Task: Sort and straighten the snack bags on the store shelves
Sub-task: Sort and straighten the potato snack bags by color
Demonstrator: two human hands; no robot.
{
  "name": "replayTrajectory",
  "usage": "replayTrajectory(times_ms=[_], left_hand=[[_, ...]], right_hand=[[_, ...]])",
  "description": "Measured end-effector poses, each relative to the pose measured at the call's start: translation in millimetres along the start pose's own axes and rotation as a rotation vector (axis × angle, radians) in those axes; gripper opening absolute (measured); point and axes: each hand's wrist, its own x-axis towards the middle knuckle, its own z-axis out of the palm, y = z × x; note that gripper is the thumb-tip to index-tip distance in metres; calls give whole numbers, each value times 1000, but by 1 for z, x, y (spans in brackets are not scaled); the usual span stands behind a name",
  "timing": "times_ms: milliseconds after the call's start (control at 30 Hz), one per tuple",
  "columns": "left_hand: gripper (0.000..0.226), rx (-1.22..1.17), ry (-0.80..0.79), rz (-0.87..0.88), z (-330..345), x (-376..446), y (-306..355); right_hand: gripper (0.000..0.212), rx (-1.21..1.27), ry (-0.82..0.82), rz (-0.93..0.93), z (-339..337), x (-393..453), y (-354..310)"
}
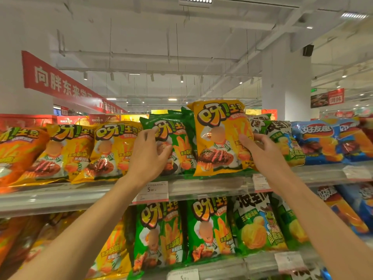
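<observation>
The right hand [262,152] grips a glossy yellow-orange snack bag [221,138] by its right edge, upright at the front edge of the grey top shelf [201,186]. The left hand [149,154] clasps a green foil snack bag [171,142] (standing just beside, partly behind).

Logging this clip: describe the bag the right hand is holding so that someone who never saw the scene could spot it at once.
On the upper shelf, find the green bags at its middle. In front of them stands a yellow bag, gripped by the right hand. It alone is yellow among green and rises above its neighbours.
</observation>
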Motion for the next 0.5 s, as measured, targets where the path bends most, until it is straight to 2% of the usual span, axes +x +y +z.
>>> replayTrajectory(times_ms=[100, 233, 400, 500], left_hand=[[57, -56, 51, 42, -7, -14, 9], [42, -331, -47, -18, -13, -36, 24], [48, -624, -226, -132, -17, -66, 29], [45, -723, -288, -180, -22, -87, 25]], right_hand=[[55, 21, -10, 6, 0, -6, 2], [50, 61, -16, 0, 4, -20, 4], [49, 88, -46, -4, 17, -49, 14], [59, 59, -91, -13, 31, -68, 25]])
